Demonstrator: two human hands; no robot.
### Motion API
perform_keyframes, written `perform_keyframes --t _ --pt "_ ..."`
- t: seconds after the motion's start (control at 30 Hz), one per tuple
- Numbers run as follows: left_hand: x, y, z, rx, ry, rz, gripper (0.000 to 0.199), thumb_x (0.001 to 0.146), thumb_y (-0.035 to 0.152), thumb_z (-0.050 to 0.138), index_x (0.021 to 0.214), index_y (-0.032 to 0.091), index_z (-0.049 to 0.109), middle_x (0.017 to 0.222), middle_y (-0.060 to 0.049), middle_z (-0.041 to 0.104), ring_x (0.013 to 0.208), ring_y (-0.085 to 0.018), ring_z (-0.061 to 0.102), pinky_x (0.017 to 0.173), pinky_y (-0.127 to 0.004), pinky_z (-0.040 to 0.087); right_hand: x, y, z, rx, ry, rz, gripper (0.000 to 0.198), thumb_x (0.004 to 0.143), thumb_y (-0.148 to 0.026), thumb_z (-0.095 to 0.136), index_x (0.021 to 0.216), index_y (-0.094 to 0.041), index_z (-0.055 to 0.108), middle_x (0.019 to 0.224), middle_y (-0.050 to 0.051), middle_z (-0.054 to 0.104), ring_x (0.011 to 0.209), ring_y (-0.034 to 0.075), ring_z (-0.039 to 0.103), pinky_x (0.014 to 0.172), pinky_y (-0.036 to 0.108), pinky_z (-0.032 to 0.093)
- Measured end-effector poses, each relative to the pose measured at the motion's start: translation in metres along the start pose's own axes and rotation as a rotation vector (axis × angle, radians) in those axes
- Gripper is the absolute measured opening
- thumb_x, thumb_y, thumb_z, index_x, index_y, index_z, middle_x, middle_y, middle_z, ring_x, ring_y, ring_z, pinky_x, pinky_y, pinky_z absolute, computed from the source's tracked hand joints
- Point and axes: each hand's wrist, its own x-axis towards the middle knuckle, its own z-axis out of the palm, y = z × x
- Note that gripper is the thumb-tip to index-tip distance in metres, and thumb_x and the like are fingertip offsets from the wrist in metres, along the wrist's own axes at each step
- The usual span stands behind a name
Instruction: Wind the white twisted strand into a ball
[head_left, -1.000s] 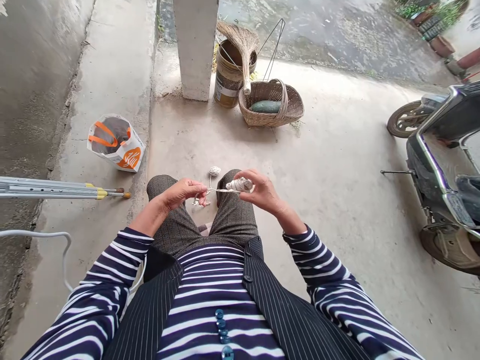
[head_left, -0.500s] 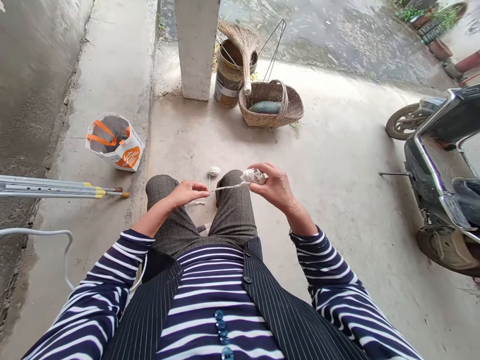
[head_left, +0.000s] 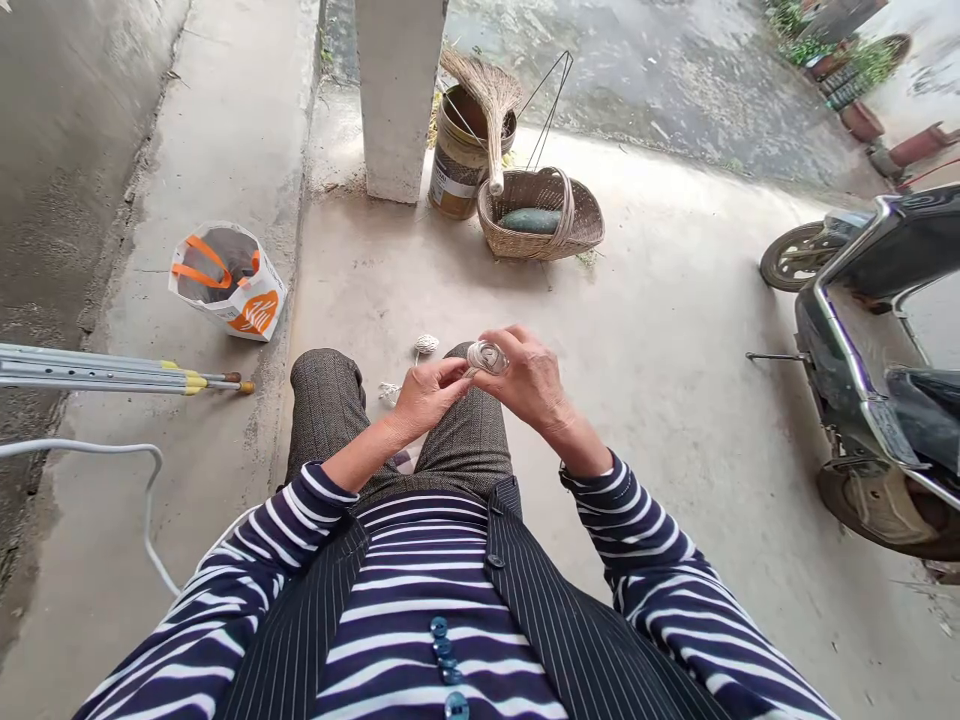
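Between the thumb and fingers of my right hand point(head_left: 529, 380) is a ball of white cord point(head_left: 487, 357), held above my knee. My left hand point(head_left: 429, 398) is right beside it, thumb and fingers pinched on the cord close to the ball; the pinched strand itself is mostly hidden. A second white ball of cord point(head_left: 426, 345) lies on the floor beyond my knees. Some loose white cord point(head_left: 389, 393) shows between my knees, partly covered by my left hand and leg.
A white and orange bag point(head_left: 229, 282) and a crutch point(head_left: 112, 370) are on the left, with a white cable point(head_left: 150, 500) nearer. Ahead stand a pillar point(head_left: 397, 100), a bucket point(head_left: 454, 165), a broom point(head_left: 495, 110) and a wicker basket point(head_left: 525, 245) holding a green gourd point(head_left: 531, 220). A scooter point(head_left: 862, 380) stands right.
My left hand has moved right, up to the ball, and the stretched length of cord between my hands is gone. My right hand has shifted slightly left and turned the ball.
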Motion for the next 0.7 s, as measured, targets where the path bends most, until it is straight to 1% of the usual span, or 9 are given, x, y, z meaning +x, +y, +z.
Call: perform_keyframes --t 0.07,0.13,0.2,0.3,0.37,0.47,0.53,0.6,0.7 --pt "0.001 -0.002 -0.007 0.077 -0.005 -0.025 0.015 0.088 0.03 0.069 0.093 0.016 0.073 0.064 0.001 0.063 0.06 -0.012 0.055 0.062 -0.023 0.044 0.001 0.005 0.001 -0.041 -0.004 -0.013 0.025 0.075 -0.024 0.073 0.1 -0.023 0.071 0.099 0.007 0.071 0.079 0.022 0.065 0.07 0.031 0.049" --pt "0.002 -0.004 -0.017 0.093 -0.084 -0.091 0.016 0.088 0.031 0.068 0.082 0.017 0.07 0.059 0.001 0.062 0.054 -0.011 0.055 0.057 -0.022 0.042 0.002 0.011 0.002 -0.099 0.02 -0.014 0.024 0.076 -0.022 0.07 0.1 -0.023 0.071 0.099 0.007 0.071 0.08 0.023 0.064 0.069 0.031 0.048" --pt "0.003 -0.005 -0.03 0.01 -0.225 -0.201 0.023 0.087 0.035 0.067 0.074 0.016 0.066 0.059 -0.001 0.063 0.051 -0.011 0.057 0.052 -0.021 0.041 0.004 0.017 0.001 -0.146 0.053 -0.008 0.023 0.077 -0.021 0.068 0.1 -0.023 0.071 0.099 0.007 0.071 0.082 0.023 0.064 0.068 0.031 0.047" --pt "0.0 -0.002 -0.049 -0.167 -0.41 -0.344 0.032 0.083 0.043 0.07 0.071 0.014 0.065 0.062 -0.006 0.069 0.052 -0.013 0.061 0.049 -0.021 0.042 0.007 0.022 0.001 -0.172 0.058 0.005 0.024 0.077 -0.021 0.067 0.101 -0.023 0.072 0.1 0.008 0.071 0.085 0.024 0.064 0.067 0.031 0.047" --pt "-0.004 0.002 -0.058 -0.269 -0.5 -0.386 0.036 0.083 0.047 0.071 0.072 0.013 0.066 0.065 -0.009 0.071 0.054 -0.013 0.062 0.051 -0.021 0.044 0.008 0.023 0.002 -0.164 0.039 0.014 0.025 0.077 -0.021 0.067 0.101 -0.023 0.072 0.1 0.008 0.071 0.086 0.024 0.064 0.068 0.031 0.047" --pt "-0.011 0.008 -0.064 -0.407 -0.597 -0.414 0.042 0.085 0.052 0.069 0.071 0.012 0.065 0.065 -0.01 0.07 0.056 -0.014 0.063 0.054 -0.023 0.046 0.011 0.022 0.006 -0.131 0.03 0.033 0.025 0.077 -0.022 0.066 0.101 -0.024 0.072 0.102 0.007 0.07 0.086 0.024 0.064 0.07 0.032 0.047" --pt "-0.014 0.008 -0.067 -0.47 -0.602 -0.433 0.045 0.085 0.054 0.07 0.068 0.013 0.063 0.063 -0.01 0.069 0.055 -0.014 0.061 0.054 -0.023 0.045 0.013 0.024 0.007 -0.112 0.039 0.052 0.026 0.077 -0.022 0.066 0.102 -0.025 0.071 0.104 0.008 0.07 0.087 0.025 0.064 0.071 0.032 0.048" --pt "-0.016 0.005 -0.073 -0.493 -0.554 -0.442 0.047 0.082 0.056 0.074 0.067 0.013 0.062 0.06 -0.008 0.066 0.052 -0.013 0.058 0.051 -0.023 0.043 0.016 0.028 0.004 -0.106 0.051 0.078 0.027 0.076 -0.022 0.066 0.103 -0.024 0.072 0.105 0.008 0.07 0.089 0.026 0.065 0.073 0.034 0.049" --pt "-0.015 -0.003 -0.091 -0.385 -0.489 -0.429 0.049 0.077 0.059 0.078 0.066 0.013 0.063 0.057 -0.006 0.064 0.05 -0.012 0.055 0.05 -0.023 0.041 0.019 0.037 -0.007 -0.123 0.083 0.114 0.03 0.074 -0.023 0.07 0.104 -0.024 0.074 0.105 0.008 0.072 0.089 0.027 0.066 0.074 0.036 0.05"
